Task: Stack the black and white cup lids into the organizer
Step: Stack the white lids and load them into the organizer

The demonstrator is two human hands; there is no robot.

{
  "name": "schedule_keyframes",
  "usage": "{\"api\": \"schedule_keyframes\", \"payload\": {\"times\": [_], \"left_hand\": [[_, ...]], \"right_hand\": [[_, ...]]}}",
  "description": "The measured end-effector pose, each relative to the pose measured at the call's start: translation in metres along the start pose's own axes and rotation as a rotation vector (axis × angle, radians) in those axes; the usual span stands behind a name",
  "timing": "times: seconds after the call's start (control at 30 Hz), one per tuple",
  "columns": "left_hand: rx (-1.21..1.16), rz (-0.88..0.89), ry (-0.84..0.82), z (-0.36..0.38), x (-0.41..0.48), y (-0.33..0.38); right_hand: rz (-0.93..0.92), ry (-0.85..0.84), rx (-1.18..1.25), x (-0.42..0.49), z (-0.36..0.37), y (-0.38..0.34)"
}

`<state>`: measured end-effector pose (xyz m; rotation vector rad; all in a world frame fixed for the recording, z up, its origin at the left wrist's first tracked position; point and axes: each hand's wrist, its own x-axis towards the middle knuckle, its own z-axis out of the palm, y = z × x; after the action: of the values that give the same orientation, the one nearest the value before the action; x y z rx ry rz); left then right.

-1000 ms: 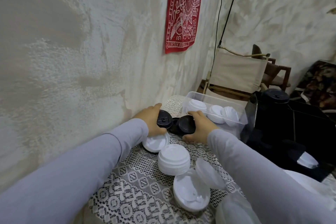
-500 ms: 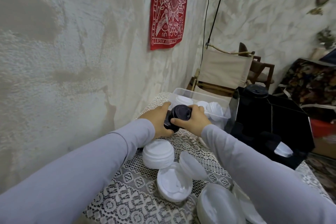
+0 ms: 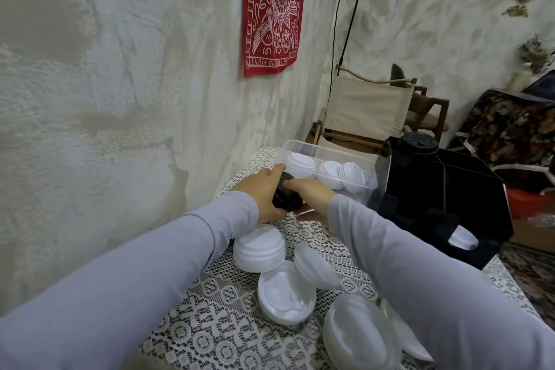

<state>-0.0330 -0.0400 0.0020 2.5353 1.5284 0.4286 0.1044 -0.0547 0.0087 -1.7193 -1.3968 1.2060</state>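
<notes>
Black lids (image 3: pixel 286 200): short stack clamped between both hands, just above the worktop (image 3: pixel 216 324) at its far left, in front of the bin (image 3: pixel 330 151).
Axis: the stack looks tilted off upright; which way it faces is hidden by the hands.
Left hand (image 3: pixel 264 193): fingers curled round the stack's left side.
Right hand (image 3: pixel 312 194): fingers (image 3: pixel 292 182) laid over its top and right side, gripping.
Organizer (image 3: pixel 480 189): black, to the right of the hands, at the worktop's right edge; one white lid (image 3: pixel 462 240) in a front slot.
White stack (image 3: pixel 259 249): upright, near the left wrist; loose lids (image 3: pixel 285 291) lie nearer the camera.
Edges: wall (image 3: pixel 120 99) close along the left side.
Open room: strip of bare lace between white stack and organizer.
</notes>
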Motion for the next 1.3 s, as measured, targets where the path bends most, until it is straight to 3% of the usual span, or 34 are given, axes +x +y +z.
{"api": "schedule_keyframes", "payload": {"times": [0.43, 1.07, 1.3], "left_hand": [[-0.067, 0.012, -0.036, -0.001, -0.007, -0.007], [0.107, 0.049, -0.010, 0.000, -0.007, -0.004], [0.122, 0.039, -0.011, 0.000, -0.009, -0.015]], "right_hand": [[-0.050, 0.040, 0.097, -0.004, -0.010, 0.008], [-0.010, 0.104, 0.144, -0.005, 0.007, 0.003], [-0.104, 0.067, 0.049, -0.002, 0.003, 0.007]]}}
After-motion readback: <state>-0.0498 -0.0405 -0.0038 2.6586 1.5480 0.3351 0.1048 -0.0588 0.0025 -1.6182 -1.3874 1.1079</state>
